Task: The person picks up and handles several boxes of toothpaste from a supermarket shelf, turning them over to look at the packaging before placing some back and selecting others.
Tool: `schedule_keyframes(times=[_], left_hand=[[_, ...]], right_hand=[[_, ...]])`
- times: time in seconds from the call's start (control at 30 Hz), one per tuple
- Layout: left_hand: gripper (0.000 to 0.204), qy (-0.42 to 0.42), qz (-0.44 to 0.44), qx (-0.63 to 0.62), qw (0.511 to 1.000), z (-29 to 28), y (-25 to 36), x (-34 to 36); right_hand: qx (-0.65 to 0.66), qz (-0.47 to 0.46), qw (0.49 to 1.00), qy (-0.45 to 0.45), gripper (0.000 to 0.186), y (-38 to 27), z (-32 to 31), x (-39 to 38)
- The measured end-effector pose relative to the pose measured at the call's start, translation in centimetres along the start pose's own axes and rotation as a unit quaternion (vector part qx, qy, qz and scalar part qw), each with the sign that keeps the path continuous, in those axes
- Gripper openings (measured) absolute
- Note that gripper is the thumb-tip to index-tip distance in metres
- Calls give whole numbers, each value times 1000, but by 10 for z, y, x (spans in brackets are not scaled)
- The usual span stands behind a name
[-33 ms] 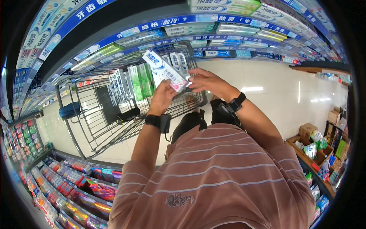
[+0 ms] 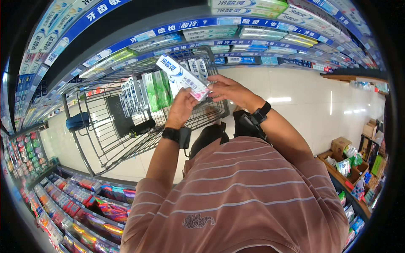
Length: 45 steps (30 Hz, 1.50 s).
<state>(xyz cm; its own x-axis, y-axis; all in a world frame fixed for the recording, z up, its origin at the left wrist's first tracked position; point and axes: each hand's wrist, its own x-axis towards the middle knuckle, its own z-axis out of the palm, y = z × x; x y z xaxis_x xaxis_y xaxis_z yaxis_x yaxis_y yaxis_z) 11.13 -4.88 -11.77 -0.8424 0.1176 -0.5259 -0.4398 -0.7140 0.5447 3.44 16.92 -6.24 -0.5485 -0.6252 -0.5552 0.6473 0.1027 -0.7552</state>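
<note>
A long white toothpaste box (image 2: 179, 76) with blue and pink print slants over the far end of a wire shopping cart (image 2: 105, 152). My left hand (image 2: 182, 107) is closed around its lower edge near the pink end. At that same end, the bent fingers and thumb of my right hand (image 2: 232, 91) grip the corner. Beneath and behind the box, several white boxes (image 2: 194, 66) stand in the cart. Beside them are green packs (image 2: 157, 90) and a stack of white-and-dark boxes (image 2: 132, 98).
Shelves of toothpaste boxes (image 2: 211, 33) curve along the far side. A dark pouch-like item (image 2: 142, 127) lies in the cart, and a blue item (image 2: 78, 121) hangs at its handle end. Colourful packs (image 2: 97, 206) fill shelves at lower left. Cartons (image 2: 340, 145) stand at right.
The right fingers have come in against the box's pink end, where a small gap showed before. The left hand has shifted slightly right, and the box has tipped a little.
</note>
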Motion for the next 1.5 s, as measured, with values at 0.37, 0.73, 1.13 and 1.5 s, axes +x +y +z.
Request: schedule_keyframes(times=[0.37,0.73,1.13,1.5], left_hand=[[37,-46,142,114,982,55,35,-3],[48,14,258,173,950,66,100,-7],[47,-1,264,155,952,70,94,-9],[53,7,262,162,951,50,84,-19]], right_hand=[[108,-81,991,-3,51,-34,-14,-17],[91,-83,992,-10,55,-39,-40,-46],[145,-175,974,-17,54,-43,-48,-50],[127,-187,974,22,56,-44,-38,-51]])
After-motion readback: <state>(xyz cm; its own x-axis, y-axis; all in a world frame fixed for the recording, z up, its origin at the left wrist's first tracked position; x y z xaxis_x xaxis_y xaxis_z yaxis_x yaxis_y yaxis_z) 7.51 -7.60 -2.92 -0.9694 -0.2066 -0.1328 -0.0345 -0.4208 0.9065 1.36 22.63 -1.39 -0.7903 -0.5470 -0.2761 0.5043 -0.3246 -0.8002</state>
